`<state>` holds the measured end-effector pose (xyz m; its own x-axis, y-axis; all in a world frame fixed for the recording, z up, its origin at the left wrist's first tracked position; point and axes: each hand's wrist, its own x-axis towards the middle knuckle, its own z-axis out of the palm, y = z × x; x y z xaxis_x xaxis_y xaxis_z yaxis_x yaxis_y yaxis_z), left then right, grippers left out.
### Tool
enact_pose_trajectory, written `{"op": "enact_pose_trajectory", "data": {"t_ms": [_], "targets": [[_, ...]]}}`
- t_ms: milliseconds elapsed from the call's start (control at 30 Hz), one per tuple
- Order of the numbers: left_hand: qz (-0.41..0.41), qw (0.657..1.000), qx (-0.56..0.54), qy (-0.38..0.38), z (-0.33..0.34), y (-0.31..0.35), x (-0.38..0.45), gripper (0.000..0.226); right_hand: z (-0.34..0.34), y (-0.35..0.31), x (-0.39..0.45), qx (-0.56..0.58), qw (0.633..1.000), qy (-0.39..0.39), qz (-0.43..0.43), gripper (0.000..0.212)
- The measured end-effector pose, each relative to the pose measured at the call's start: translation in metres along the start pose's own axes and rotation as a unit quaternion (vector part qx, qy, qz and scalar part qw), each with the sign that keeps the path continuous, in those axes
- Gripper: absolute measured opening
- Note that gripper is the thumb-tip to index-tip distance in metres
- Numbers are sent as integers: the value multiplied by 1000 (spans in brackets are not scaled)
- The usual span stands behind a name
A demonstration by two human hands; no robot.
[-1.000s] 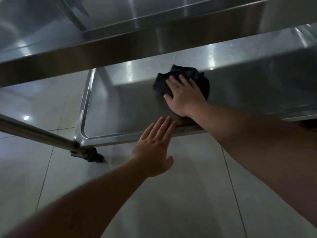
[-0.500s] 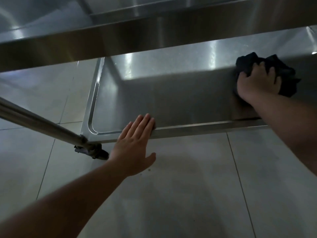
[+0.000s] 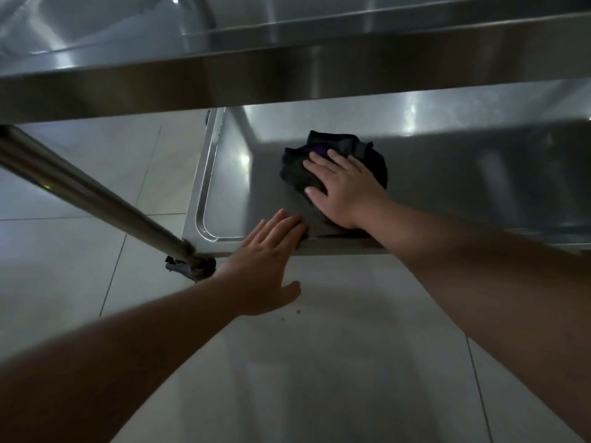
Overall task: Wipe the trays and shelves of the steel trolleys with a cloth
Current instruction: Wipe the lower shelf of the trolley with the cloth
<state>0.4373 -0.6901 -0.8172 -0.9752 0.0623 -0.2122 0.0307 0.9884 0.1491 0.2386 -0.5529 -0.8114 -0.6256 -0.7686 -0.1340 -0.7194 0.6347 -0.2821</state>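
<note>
A dark crumpled cloth (image 3: 332, 155) lies on the bottom shelf (image 3: 230, 187) of the steel trolley, left of the shelf's middle. My right hand (image 3: 345, 187) presses flat on the cloth with straight, spread fingers. My left hand (image 3: 271, 260) rests with straight fingers on the shelf's front rim, just left of my right wrist, and holds nothing. An upper steel shelf (image 3: 287, 71) spans the top of the view and hides the far part of the bottom shelf.
A steel leg tube (image 3: 89, 193) slants from the left edge down to a caster wheel (image 3: 192, 266) at the shelf's front left corner. Pale floor tiles (image 3: 319, 362) lie below, with a few small crumbs near my left thumb.
My right hand has swept the cloth back from the right part of the shelf to the left, close to my left hand. My left hand stays on the front rim.
</note>
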Motion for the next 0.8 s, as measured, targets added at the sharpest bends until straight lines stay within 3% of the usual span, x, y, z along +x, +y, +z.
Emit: {"op": "enact_pose_trajectory", "data": {"t_ms": [67, 167, 300, 400, 500, 633, 800], "targets": [[-26, 999, 29, 5, 1, -17, -13, 108, -2, 23, -12, -3, 999, 23, 26, 68], [-107, 994, 27, 9, 5, -36, -28, 113, -11, 75, -28, 3, 985, 69, 159, 67], [-197, 980, 28, 19, 15, -47, -38, 124, -20, 109, -33, 27, 922, 97, 373, 68], [-207, 978, 25, 23, 23, -47, -37, 126, -15, 89, -11, 57, 897, 86, 430, 74], [-211, 976, 21, 42, 27, -46, -36, 123, -10, 52, 19, 51, 921, 71, 379, 77], [-218, 974, 15, 52, 29, -45, -36, 122, -1, -19, 59, 25, 976, -2, 216, 77], [-226, 973, 11, 52, 27, -43, -35, 119, 16, -80, 59, 7, 998, -37, 45, 76]]}}
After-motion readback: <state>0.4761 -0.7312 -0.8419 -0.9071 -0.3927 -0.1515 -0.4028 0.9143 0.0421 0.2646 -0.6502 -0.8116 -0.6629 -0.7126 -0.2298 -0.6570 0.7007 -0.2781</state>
